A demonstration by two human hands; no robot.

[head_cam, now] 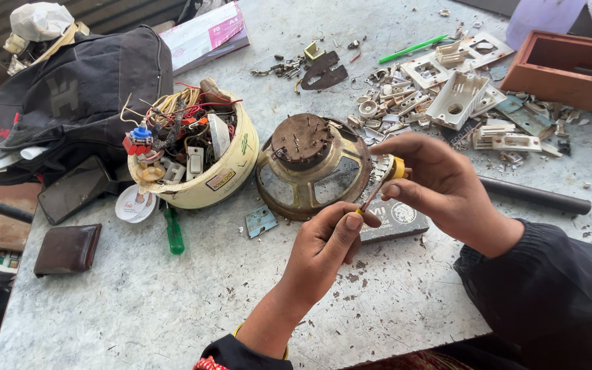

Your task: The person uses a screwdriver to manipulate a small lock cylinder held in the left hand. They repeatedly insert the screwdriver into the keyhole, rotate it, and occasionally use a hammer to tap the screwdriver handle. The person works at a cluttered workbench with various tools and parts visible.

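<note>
My right hand (440,185) pinches a yellow-tipped screwdriver (380,188); left hand (327,247) fingers close on a small part at its tip; I judge work midway, the speaker (310,168) beyond lying bare.

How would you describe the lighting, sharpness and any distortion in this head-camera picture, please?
Head view: soft, even daylight with faint shadows under the hands; left hand and right hand sharp, as is the speaker frame; wide-angle bending toward the edges, visible at the black bag.

Bare tabletop (138,308) near the front edge; beyond, speaker frame (313,168), parts bowl (193,154), plastic scraps (447,96) crowding.
</note>
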